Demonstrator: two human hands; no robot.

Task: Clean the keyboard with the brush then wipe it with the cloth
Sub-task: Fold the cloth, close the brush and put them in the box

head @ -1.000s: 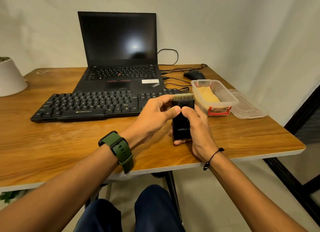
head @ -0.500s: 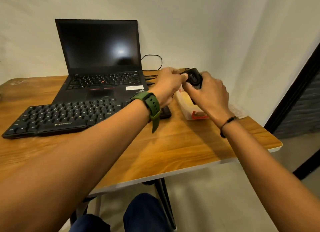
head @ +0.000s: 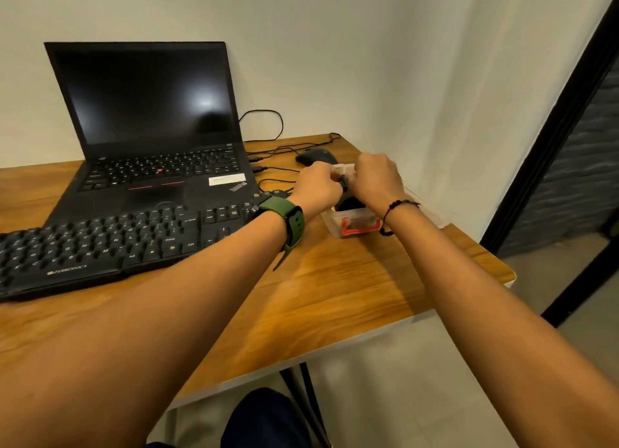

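Left hand (head: pixel 316 188): fingers curled onto the black brush (head: pixel 348 202) over the clear container (head: pixel 355 221)
Right hand (head: pixel 376 179): gripping the same brush
Keyboard (head: pixel 110 243): at 9 o'clock from the hands, before the laptop (head: pixel 150 129)
Cloth: not visible

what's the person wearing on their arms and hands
Both forearms are bare, with no sleeves in view. The left hand has a watch with an olive green strap on its wrist, the strap's free end hanging loose. The right hand has a thin black cord bracelet with small dark beads on its wrist. No gloves; rings cannot be made out.
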